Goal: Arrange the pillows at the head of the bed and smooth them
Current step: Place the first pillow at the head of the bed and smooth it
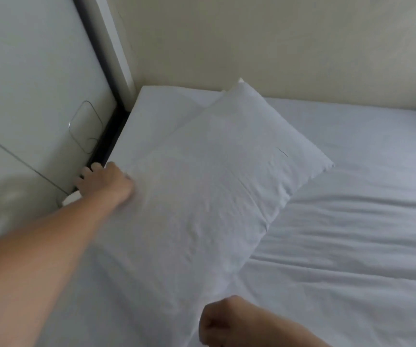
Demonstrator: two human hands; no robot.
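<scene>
Pillow [201,186] lies on the bed [352,246], skewed: long axis runs diagonally from the near corner by the right hand [217,321] up to the far corner at the wall [277,46]. It sits in the bed's far-left corner region, beside the white panel [26,96] on the left.

Left hand [104,181] is at the pillow's left edge, on the side facing the gap between mattress and panel. Fingers look curled around or behind the edge; grip there is closed on the pillow as far as I can judge, fingertips partly hidden. Right hand is at the near corner, fist closed, pinching the pillowcase fabric by the look of it.

Key relation: both grips are on the near-left long side, the pillow mass lies away from them toward the far right. Left hand is nearer the panel end, right hand nearer me.

My read: squaring it up needs a rotation so the long axis runs parallel to whichever edge is the head; can't tell which wall that is. Only one pillow visible. Smoothing not yet done, surface creased.
</scene>
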